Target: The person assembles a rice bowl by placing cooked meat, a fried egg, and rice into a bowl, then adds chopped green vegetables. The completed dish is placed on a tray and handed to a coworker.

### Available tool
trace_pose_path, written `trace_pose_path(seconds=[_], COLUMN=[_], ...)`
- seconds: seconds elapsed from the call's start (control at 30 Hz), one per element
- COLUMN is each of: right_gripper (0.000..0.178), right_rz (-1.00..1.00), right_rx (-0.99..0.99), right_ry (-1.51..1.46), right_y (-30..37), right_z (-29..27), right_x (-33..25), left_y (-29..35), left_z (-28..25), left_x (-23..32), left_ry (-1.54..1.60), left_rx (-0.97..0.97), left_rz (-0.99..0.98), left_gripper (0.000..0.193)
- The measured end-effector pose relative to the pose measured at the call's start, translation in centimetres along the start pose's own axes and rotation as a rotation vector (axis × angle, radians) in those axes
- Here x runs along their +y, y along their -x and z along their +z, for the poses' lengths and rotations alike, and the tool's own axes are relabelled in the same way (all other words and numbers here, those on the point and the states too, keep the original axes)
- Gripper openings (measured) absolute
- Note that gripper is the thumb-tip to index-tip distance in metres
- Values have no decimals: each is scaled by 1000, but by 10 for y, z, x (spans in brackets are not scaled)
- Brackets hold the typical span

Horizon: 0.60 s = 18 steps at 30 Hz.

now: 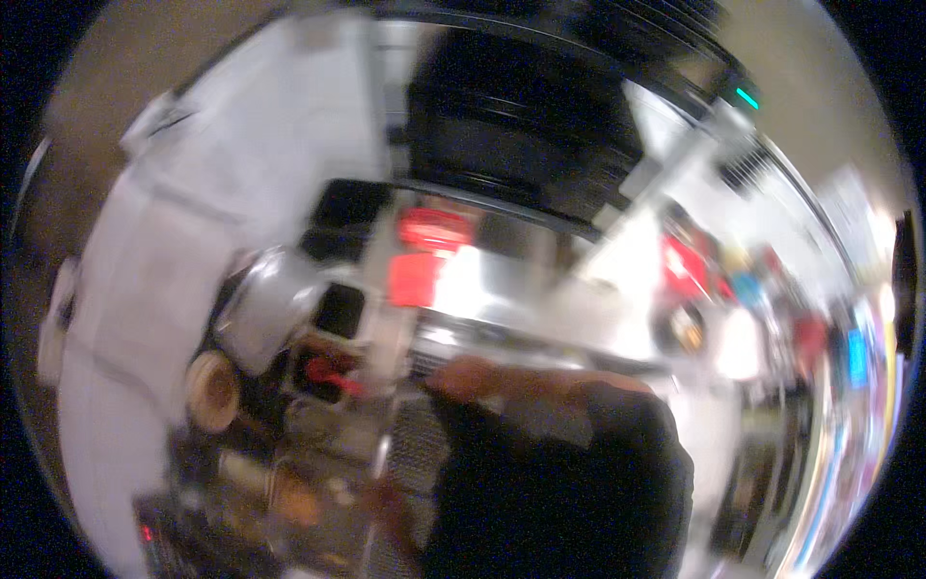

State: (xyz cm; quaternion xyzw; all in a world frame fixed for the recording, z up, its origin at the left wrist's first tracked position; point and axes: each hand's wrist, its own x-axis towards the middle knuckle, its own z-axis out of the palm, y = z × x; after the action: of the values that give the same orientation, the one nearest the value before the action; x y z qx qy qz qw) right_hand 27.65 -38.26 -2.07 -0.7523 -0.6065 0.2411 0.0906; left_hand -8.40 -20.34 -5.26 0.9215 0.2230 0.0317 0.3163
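Note:
Motion blurs the whole picture. My right hand [459, 378] reaches leftward across my dark-clothed body, beside a perforated dark surface [419, 444]. Its fingers are smeared, and I cannot see whether they hold anything. Lower down, my left hand [380, 500] shows as a faint brownish smear next to a tray with orange contents [294, 499]. Its fingers cannot be made out either. Between the hands and the white wall stands a container with a red utensil-like thing [330, 374] in it.
Along the left are a round tan-topped container [213, 391], a shiny translucent cover [268, 309] and black bins [347, 217]. Beyond the hands lie a red basket-like thing [436, 230] and a red square [413, 281]. A large black appliance [526, 125] stands at the back; blurred items crowd a white counter [617, 289] rightward.

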Motion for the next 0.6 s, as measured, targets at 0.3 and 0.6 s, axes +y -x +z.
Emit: trace_pose_path(seconds=[0.3, 0.6], right_gripper=[28, 24], right_rz=[1368, 2021], right_rx=[2072, 1379], right_ry=[-1083, -1837], right_y=[459, 579], right_z=[233, 593], right_x=[-40, -288], left_y=[-42, -49], left_z=[-6, 178], left_x=[193, 336], left_ry=[-80, 257], left_rx=[-732, -553], left_rz=[285, 263], left_gripper=[81, 58])
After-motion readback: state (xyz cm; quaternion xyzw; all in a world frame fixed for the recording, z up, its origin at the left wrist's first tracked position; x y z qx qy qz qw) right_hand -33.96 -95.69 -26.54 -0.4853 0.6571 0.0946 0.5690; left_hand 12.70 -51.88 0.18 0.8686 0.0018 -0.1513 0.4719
